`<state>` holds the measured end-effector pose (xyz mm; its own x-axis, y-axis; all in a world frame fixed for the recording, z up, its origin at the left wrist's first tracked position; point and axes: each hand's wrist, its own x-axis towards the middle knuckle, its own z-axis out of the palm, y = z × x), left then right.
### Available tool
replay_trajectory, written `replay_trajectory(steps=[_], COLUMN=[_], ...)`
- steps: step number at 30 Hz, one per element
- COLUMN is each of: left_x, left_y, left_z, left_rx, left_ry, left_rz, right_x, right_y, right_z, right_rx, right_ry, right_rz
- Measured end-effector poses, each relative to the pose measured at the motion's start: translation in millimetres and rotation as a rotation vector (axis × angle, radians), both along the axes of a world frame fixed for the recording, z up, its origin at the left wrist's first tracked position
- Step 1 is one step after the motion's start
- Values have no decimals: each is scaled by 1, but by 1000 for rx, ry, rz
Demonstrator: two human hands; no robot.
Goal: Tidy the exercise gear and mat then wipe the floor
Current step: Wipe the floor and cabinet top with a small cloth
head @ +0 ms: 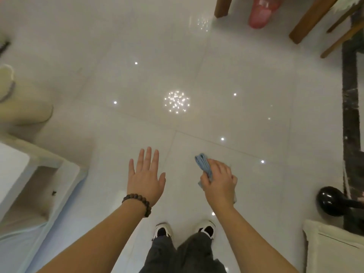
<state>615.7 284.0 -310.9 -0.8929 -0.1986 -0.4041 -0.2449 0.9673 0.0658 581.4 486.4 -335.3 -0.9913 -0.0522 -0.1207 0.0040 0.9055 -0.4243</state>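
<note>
Blue-grey cloth [204, 167]: bunched, gripped in the right hand [218, 180], fingers and thumb curled round it; one folded end sticks out above the knuckles, a paler corner shows below the palm. It is held in the air, well above the floor.

Glossy pale tile floor [177, 75]: open stretch ahead of the person's shoes [163, 230], reflecting a cluster of ceiling lights. No mat or loose gear lies on it here.

Black kettlebell [332, 201]: stands at the right edge beside a dark stone strip, near a cream cushion; set aside, by the look of it.

Step in hand, as judged: the tidying appears finished in this stretch, and the wiping stage is about to start. The cloth is ready but not yet on the tiles.

Next move, as judged: a bend or crouch to bring the cloth flat onto the floor, probably with the wad opened out for a wider pass.

Left hand [145, 178]: empty, palm down, fingers straight and slightly spread, reaching forward at about the same height as the right. Beaded bracelet [137, 203] on the wrist.

Both forearms: bare, stretched forward and downward, roughly parallel, well apart.

Wooden chair legs [307, 18]: far right, top of view.
</note>
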Motion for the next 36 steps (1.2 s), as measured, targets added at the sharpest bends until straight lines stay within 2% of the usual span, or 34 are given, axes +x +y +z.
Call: replay_trajectory(steps=[7, 14, 21, 27, 29, 33, 36], left_x=[-42, -89, -137, -169, -180, -201, -213], left_y=[-18, -41, -78, -126, -143, -167, -173], left_z=[-40, -111, -238, -360, -393, -446, -482], left_rx=[5, -19, -45, -59, -73, -51, -38], left_ry=[-11, -39, -56, -29, -34, -19, -34], left_rz=[122, 175, 139, 100, 94, 120, 107], right_x=[-70, -126, -186, -234, -248, -268, -275], right_y=[-18, -52, -106, -165, -179, -191, -193], right_z=[-34, -112, -242, -363, -395, -452, -485], right_rx=[12, 25, 38, 76, 96, 243, 281], right_ry=[-36, -22, 53, 41, 0, -201, -240], right_rz=[138, 285, 406, 501, 519, 532, 504])
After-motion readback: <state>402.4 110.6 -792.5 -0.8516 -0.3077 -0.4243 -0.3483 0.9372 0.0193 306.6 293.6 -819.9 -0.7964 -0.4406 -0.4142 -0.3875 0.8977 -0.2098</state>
